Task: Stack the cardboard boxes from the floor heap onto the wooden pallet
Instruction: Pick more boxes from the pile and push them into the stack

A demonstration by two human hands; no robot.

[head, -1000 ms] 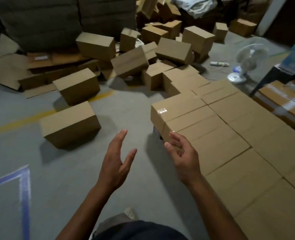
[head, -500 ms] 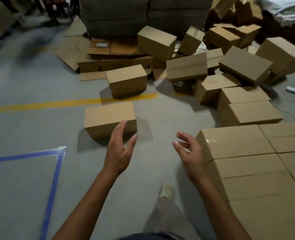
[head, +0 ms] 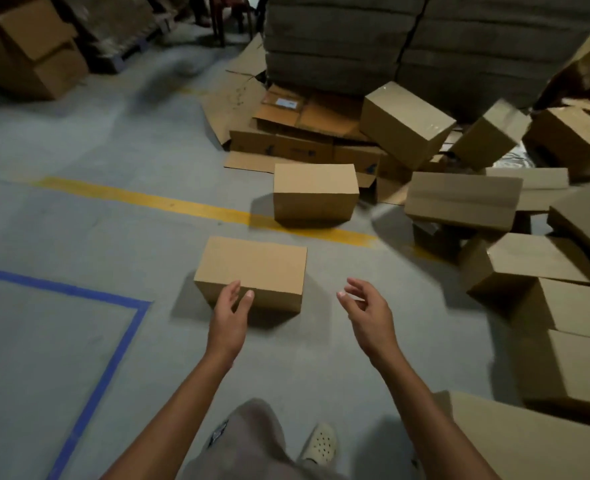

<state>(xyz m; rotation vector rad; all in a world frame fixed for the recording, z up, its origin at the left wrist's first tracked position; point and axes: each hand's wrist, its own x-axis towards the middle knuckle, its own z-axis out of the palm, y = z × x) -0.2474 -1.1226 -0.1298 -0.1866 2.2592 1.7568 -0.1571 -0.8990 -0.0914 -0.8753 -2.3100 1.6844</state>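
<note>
Low over the concrete floor, your left hand hovers with its fingers nearly straight at the near face of the closest cardboard box. You hold nothing with it, and whether it touches the box is unclear. Your right hand hangs just right of that box, apart from it, fingers loosely curled around nothing. That box lies flat just short of a yellow line, and a second box sits on the line beyond. A tumbled heap of boxes fills the right side, and blue tape marks the floor at left.
</note>
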